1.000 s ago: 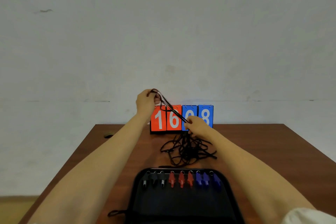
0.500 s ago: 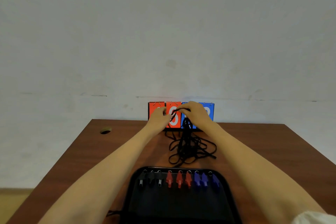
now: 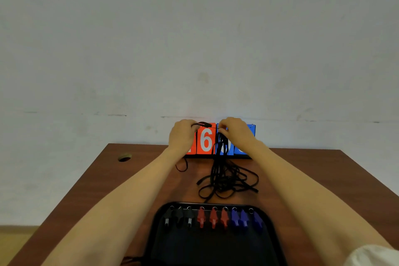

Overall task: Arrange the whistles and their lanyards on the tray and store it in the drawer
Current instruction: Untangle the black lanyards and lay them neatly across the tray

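A black tray (image 3: 216, 244) lies at the table's near edge. Along its far rim stand several whistles in a row: black ones (image 3: 179, 215), red ones (image 3: 213, 217) and blue ones (image 3: 244, 218). Beyond the tray a tangle of black lanyards (image 3: 226, 179) lies on the table. My left hand (image 3: 181, 136) and my right hand (image 3: 235, 130) are raised above it, each pinching an end of one black lanyard stretched between them. More strands hang from my right hand down to the tangle.
A flip scoreboard (image 3: 206, 140) with orange and blue number cards stands at the table's far edge against the white wall. A round cable hole (image 3: 124, 157) is in the brown table's far left corner.
My hands have risen slightly and drawn apart, pulling one lanyard taut between them. One second ago my left hand held a loop higher at the left.
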The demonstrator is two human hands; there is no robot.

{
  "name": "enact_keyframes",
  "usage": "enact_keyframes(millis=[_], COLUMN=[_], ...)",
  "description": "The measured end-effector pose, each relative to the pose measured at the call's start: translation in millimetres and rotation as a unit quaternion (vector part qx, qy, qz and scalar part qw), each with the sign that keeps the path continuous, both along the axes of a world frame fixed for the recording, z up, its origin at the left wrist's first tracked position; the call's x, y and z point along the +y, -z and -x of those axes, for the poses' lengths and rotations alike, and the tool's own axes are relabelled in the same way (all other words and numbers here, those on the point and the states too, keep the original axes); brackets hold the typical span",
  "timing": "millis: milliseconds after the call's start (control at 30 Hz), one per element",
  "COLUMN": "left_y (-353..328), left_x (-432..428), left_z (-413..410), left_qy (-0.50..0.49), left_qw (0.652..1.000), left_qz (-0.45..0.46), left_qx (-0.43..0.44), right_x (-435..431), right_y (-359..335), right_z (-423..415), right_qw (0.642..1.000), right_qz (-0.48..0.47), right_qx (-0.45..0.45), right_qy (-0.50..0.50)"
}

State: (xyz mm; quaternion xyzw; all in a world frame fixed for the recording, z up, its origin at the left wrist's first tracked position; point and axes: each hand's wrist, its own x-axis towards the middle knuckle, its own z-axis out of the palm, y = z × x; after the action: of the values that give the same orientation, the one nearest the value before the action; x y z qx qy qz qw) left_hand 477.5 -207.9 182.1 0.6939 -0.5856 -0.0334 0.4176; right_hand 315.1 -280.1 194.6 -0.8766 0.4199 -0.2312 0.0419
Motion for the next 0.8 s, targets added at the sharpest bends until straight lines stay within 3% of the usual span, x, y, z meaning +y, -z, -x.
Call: enact_keyframes(millis=[133, 267, 533, 667, 800], left_y=[-0.9, 1.7, 10.1, 2.4, -4.2], left_x=[-2.9, -3.3, -0.2, 5.7, 17.7], left_z=[4.7, -6.1, 2.2, 13.7, 14.9], left_qy=[-0.01, -0.038, 0.011, 0.036, 0.042], left_qw=[1.0, 0.999, 0.998, 0.997, 0.997], left_qz=[0.003, -0.003, -0.056, -0.048, -0.042], left_qx=[-0.005, 0.021, 0.037, 0.057, 0.042], right_x=[-7.1, -20.4, 8.6, 26.3, 33.9], right_y=[-1.4, 20.6, 21.9, 11.1, 4.0], right_z=[-11.4, 0.8, -3.7, -6.6, -3.1], right_qw=[0.995, 0.988, 0.962, 0.945, 0.928], right_qz=[0.026, -0.071, -0.221, -0.258, -0.254], right_qx=[0.087, 0.109, -0.159, -0.181, -0.261], right_qy=[0.046, 0.081, -0.03, -0.084, -0.078])
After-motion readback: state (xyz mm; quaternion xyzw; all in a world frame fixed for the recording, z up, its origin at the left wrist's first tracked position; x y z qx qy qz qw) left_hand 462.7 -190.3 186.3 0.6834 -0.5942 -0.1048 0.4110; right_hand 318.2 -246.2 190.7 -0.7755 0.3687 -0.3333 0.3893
